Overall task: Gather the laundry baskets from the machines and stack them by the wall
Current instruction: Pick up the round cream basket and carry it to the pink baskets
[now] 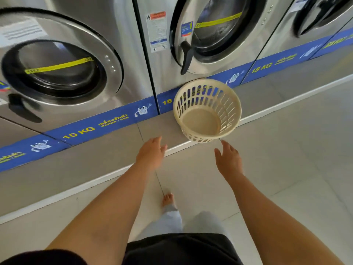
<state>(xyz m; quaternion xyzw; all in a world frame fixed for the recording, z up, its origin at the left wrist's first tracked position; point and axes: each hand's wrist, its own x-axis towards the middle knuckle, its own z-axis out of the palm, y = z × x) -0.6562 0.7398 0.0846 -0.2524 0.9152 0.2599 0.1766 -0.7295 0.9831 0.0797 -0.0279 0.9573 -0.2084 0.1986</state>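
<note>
A round cream plastic laundry basket with slotted walls stands empty on the grey step in front of the middle washing machine. Both my arms reach toward it from below. My left hand is open, fingers apart, a little short of the basket and to its lower left. On the other side, my right hand is open too, its fingertips just under the basket's near rim and not touching it. Neither hand holds anything.
Three steel front-loading washers line the back, the left one marked 10 KG, with closed doors. A blue strip runs along their base above a raised grey step with a white edge. My bare foot is on the pale tiled floor.
</note>
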